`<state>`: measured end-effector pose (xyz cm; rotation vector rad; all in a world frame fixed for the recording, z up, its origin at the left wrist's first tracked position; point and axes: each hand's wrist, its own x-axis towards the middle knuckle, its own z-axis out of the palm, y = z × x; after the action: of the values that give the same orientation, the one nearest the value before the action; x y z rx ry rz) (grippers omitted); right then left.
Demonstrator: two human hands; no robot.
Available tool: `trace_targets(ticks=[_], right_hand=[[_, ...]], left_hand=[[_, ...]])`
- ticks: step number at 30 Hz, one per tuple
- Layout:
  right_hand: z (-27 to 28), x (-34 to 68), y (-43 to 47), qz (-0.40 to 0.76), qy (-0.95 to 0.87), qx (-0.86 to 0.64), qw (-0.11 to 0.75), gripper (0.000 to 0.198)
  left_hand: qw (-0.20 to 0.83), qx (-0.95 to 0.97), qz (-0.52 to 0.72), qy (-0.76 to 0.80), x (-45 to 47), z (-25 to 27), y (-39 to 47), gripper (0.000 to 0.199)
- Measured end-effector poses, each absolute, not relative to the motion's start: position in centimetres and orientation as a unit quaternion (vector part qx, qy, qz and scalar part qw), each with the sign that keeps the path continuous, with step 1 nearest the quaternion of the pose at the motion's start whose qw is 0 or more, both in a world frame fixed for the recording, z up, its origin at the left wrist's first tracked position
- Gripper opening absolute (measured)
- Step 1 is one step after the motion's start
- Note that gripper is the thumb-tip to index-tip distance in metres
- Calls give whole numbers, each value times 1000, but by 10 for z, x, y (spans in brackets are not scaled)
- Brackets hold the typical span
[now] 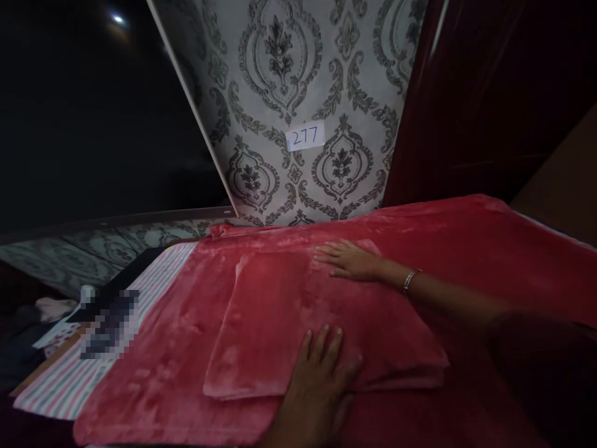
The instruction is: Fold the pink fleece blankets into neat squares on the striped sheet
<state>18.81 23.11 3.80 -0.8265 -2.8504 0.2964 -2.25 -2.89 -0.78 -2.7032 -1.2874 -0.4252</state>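
A folded red plush blanket (275, 317) lies flat, its layered edge showing along the front right. My left hand (321, 373) rests palm down on its near part, with fingers spread. Across the blanket's far edge lies my right hand (349, 260), flat with fingers stretched out and a silvery bracelet (411, 280) at its wrist. Neither hand grasps anything. Beneath the folded blanket spreads a larger red plush cover (163, 354) of similar cloth.
A striped cloth (51, 392) shows at the left, with a pixelated dark patch on it. A large dark screen (107, 124) stands at the upper left. Patterned wallpaper (345, 74) bears a paper marked 277 (305, 136). A dark red glossy panel (476, 93) stands at the right.
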Motion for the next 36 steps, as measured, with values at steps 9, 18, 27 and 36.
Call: trace_targets(ticks=[9, 18, 27, 36], right_hand=[[14, 206, 254, 104, -912, -377, 123, 69], [53, 193, 242, 114, -908, -398, 64, 70], [76, 92, 130, 118, -986, -76, 87, 55], [43, 81, 206, 105, -973, -197, 57, 59]], left_hand=[[60, -893, -138, -425, -23, -5, -29, 70], [58, -888, -182, -419, -21, 11, -37, 65], [146, -804, -266, -512, -44, -5, -56, 58], [124, -804, -221, -538, -45, -31, -61, 77]])
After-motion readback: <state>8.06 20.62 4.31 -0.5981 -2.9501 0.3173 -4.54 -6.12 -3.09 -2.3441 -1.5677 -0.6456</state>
